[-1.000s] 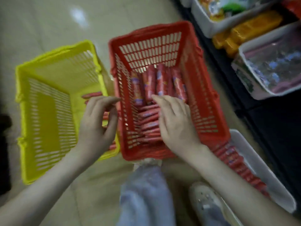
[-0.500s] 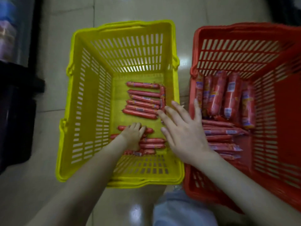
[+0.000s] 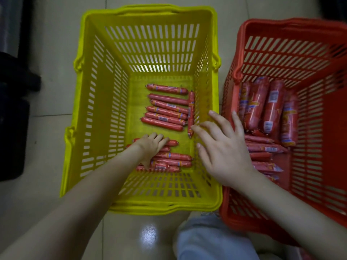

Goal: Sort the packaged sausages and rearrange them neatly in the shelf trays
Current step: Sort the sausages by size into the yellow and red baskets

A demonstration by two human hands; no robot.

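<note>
Your left hand [image 3: 151, 148] is inside the yellow basket [image 3: 150, 14]. Its fingers lie extended across the near pile [image 3: 174, 160] of thin sausages, thumb spread to the near side; it presses on them and grips none.

Your right hand [image 3: 223, 152] is spread wide with straight fingers and holds nothing. It hovers over the yellow basket's right wall, beside the red basket [image 3: 281, 23]. Its forefinger tip appears at the near end of the single sausage [image 3: 191, 109] lying along that wall.

The far row [image 3: 165, 113] lies apart from both hands. Thick sausages [image 3: 272, 107] and thin packs [image 3: 262, 147] lie in the red basket, right of your right hand.
</note>
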